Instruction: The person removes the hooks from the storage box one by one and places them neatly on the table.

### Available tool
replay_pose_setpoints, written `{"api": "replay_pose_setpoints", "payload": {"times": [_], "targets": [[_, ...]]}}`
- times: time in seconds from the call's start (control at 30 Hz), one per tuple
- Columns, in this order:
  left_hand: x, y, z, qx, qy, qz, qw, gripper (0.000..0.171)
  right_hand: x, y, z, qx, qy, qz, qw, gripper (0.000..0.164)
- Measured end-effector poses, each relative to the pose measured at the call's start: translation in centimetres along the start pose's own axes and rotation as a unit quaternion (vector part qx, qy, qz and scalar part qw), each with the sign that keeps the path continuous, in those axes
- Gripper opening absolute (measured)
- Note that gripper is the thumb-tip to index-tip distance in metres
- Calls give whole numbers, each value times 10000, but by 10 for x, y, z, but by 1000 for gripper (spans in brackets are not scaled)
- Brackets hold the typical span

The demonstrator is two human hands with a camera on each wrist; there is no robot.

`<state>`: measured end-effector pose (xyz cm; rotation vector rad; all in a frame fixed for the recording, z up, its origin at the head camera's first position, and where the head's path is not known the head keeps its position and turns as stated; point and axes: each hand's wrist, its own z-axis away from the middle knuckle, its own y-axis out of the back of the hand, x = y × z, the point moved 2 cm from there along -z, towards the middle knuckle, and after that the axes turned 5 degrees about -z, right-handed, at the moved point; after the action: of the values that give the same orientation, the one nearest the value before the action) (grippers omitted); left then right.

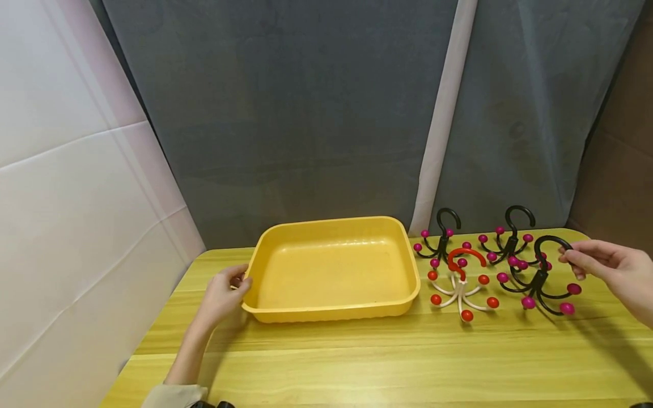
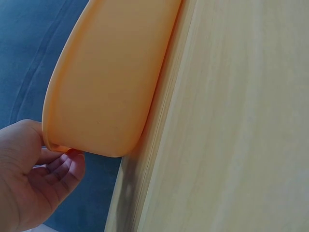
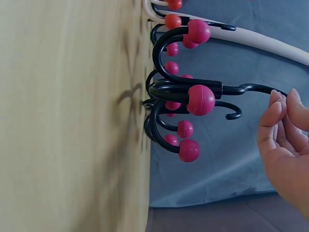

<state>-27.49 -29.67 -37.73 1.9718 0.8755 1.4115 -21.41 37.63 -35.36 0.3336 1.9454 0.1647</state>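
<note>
A black multi-arm hook with pink ball tips stands at the front right, and my right hand pinches the end of its curved top. In the right wrist view the thumb and fingertips meet on that black hook end. My left hand grips the left rim of a yellow plastic tub, thumb above and fingers curled underneath, as the left wrist view shows. A white hook with a red top and red ball tips stands between the tub and the held hook.
Two more black hooks with pink balls stand behind, one at the left and one at the right. All rest on a wood-grain table. A grey cloth hangs behind, with a white cloth on the left.
</note>
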Motion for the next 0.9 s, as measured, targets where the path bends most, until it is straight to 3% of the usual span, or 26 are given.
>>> {"api": "replay_pose_setpoints", "payload": {"times": [0.27, 0.9], "targets": [[0, 1, 1, 15, 11, 44, 10000, 36, 10, 1, 4, -209, -296, 128, 9993, 20], [2, 1, 0, -14, 69, 40, 10000, 35, 22, 5, 5, -369, -304, 174, 9987, 22]]}}
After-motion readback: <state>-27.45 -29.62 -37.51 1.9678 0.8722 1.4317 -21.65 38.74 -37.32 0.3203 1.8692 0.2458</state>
